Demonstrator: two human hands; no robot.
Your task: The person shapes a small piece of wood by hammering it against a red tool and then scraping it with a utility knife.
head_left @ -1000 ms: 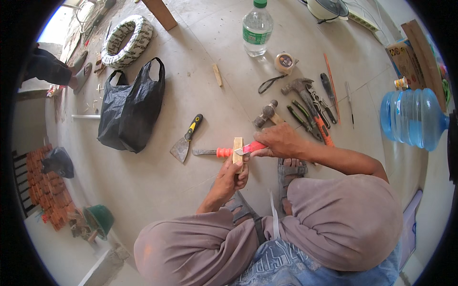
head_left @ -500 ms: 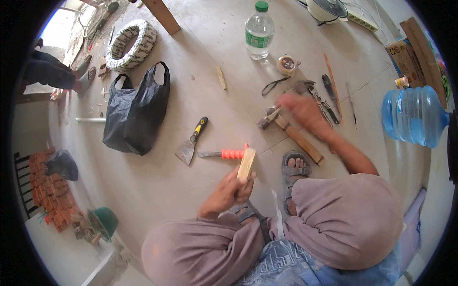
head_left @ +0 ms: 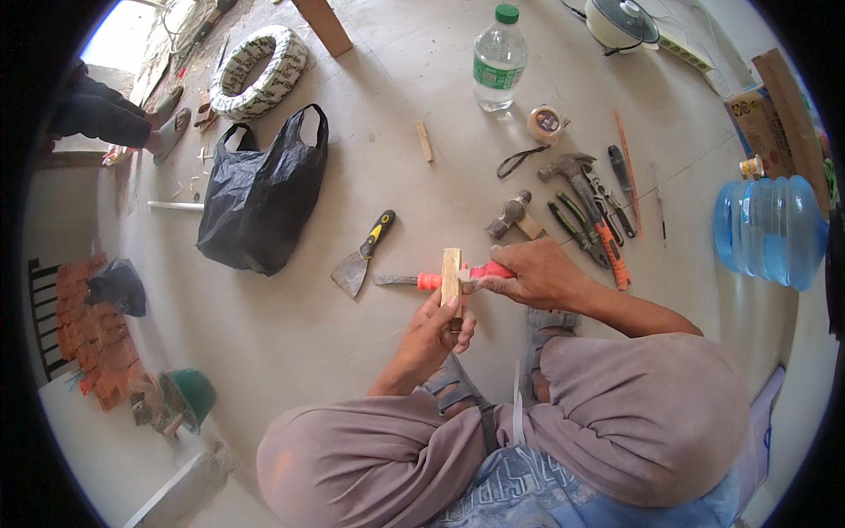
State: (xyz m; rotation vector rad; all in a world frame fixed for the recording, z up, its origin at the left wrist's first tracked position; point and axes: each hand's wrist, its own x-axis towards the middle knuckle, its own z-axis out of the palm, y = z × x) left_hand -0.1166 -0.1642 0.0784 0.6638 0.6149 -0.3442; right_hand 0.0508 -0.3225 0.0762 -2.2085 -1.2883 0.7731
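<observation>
Wooden block (head_left: 451, 275), lower end in left grip (head_left: 429, 334)

Looks steeply down from the head, through the left fisheye of a pair; sits close above the knees (head_left: 647, 414), faces past left hand (head_left: 427, 336) and right hand (head_left: 544, 275) to the floor (head_left: 374, 132) well ahead.

Indoor work site, pale tiled floor (head_left: 378, 176), claw hammer (head_left: 568, 165), scraper (head_left: 353, 272), reddish blocks (head_left: 88, 339) stacked at left

floor (head_left: 299, 339): pale tiles | right-hand wall (head_left: 750, 42): white | upper left: bright opening (head_left: 119, 33)
</observation>
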